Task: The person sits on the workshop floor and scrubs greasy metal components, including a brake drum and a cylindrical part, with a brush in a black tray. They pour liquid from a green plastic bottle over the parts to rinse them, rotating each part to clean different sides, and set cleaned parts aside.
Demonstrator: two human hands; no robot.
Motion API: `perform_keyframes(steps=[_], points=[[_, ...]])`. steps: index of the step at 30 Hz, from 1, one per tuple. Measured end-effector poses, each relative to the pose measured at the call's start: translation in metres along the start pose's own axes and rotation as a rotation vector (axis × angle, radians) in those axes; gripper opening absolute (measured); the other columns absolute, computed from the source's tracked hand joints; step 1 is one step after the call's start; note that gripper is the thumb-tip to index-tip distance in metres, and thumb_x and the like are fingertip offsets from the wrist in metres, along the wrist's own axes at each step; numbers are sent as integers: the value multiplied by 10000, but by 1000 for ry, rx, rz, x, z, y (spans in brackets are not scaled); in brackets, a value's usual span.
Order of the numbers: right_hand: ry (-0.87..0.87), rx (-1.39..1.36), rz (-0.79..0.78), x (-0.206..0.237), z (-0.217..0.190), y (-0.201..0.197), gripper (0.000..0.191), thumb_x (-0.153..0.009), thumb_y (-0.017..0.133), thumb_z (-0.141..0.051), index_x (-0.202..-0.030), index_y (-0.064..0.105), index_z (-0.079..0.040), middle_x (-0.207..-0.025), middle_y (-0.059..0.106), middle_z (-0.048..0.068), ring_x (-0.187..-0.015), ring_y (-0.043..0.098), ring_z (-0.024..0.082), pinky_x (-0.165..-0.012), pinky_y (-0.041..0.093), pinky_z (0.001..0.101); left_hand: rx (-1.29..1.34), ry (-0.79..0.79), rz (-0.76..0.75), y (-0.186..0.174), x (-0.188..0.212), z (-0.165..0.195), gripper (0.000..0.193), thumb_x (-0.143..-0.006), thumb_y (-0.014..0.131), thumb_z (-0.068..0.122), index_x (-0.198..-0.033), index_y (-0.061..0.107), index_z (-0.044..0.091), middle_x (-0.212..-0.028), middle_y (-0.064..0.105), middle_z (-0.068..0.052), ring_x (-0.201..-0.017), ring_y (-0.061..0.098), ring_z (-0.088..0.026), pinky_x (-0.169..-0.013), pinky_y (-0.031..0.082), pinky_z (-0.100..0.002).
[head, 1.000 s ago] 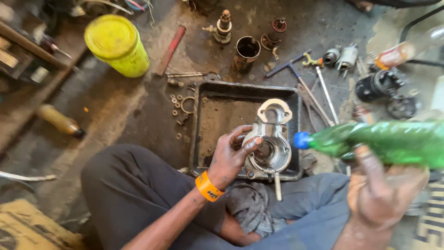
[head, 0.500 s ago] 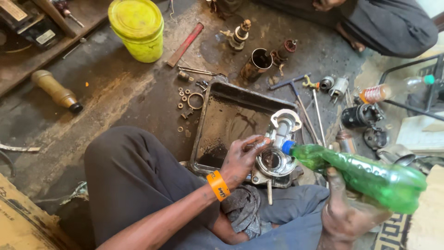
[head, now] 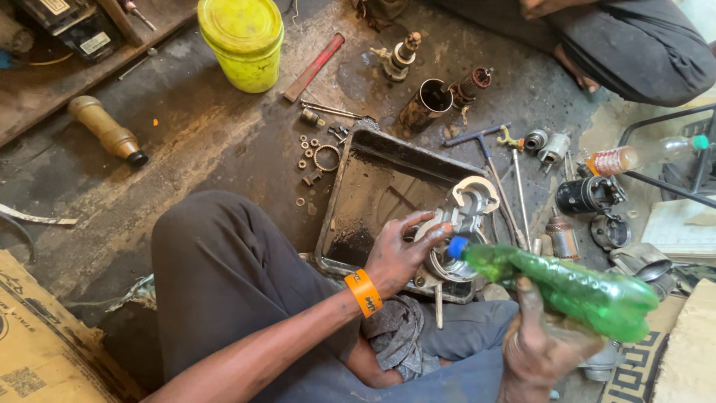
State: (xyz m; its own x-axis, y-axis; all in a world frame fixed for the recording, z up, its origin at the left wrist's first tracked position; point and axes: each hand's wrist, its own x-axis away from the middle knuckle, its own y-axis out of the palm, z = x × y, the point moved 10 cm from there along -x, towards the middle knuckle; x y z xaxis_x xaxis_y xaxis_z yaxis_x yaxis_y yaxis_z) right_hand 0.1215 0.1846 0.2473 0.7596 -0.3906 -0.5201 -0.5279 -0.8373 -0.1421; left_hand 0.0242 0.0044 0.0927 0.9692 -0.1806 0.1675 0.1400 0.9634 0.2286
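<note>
— What kind of place is this?

— A grimy, oil-stained workshop floor [head: 186,149], with the person sitting on it, knees drawn up around a black metal tray [head: 358,201].

— And the hands?

— The left hand [head: 399,254] is spread over a round grey metal housing [head: 459,231], fingers grasping its rim; the housing sits at the tray's near right corner. The right hand [head: 537,343] is clenched around a green plastic bottle [head: 567,283], tilted so its blue cap [head: 456,247] points down at the housing, just beside the left fingertips.

— What lies around them?

— A dirty rag [head: 395,328] lies at the tray's near edge. Loose nuts and a ring [head: 326,157] lie off its far left corner, a T-handled wrench [head: 485,149] along its right side, a yellow bucket [head: 240,41] well beyond.
</note>
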Motion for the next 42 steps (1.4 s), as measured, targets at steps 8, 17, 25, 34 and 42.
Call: perform_keyframes(steps=[8, 17, 25, 34, 42], points=[[-296, 18, -24, -16, -28, 5, 687, -972, 815, -135, -1417, 324, 44, -1383, 521, 173, -1226, 638, 252, -1064, 641, 366, -136, 134, 98, -10, -1, 11, 700, -830, 760, 519, -1235, 701, -49, -994, 775, -214, -920, 739, -219, -835, 569, -356], [-161, 113, -110, -11, 4, 0, 575, -1005, 809, -155, -1416, 488, 87, -1289, 614, 187, -1105, 719, 269, -984, 669, 349, -39, -52, 117, -16, -7, -8, 772, -775, 753, 571, -1254, 698, -32, -821, 758, -207, -722, 653, -162, -654, 546, -344], [-84, 104, -128, -10, 26, 14, 539, -998, 822, -59, -1403, 506, 106, -1296, 659, 239, -1177, 707, 298, -1050, 619, 361, -90, -12, 149, -17, -11, -15, 730, -815, 767, 534, -1257, 695, -43, -751, 727, -155, -669, 617, -108, -610, 527, -301], [-159, 167, -9, -27, 5, -2, 641, -1007, 852, -196, -1435, 489, 113, -1327, 615, 177, -1119, 672, 253, -1055, 616, 345, -8, 1, 125, -16, -22, -29, 690, -887, 726, 553, -1216, 753, -53, -927, 800, -149, -817, 673, -103, -755, 545, -276], [-236, -19, 2, -71, -16, 30, 632, -950, 843, -198, -1379, 488, 102, -1300, 606, 166, -1178, 667, 247, -1038, 609, 319, -207, -68, 100, -10, -9, -13, 789, -692, 797, 539, -1259, 674, 4, -1082, 769, -208, -1009, 759, -269, -895, 581, -372]])
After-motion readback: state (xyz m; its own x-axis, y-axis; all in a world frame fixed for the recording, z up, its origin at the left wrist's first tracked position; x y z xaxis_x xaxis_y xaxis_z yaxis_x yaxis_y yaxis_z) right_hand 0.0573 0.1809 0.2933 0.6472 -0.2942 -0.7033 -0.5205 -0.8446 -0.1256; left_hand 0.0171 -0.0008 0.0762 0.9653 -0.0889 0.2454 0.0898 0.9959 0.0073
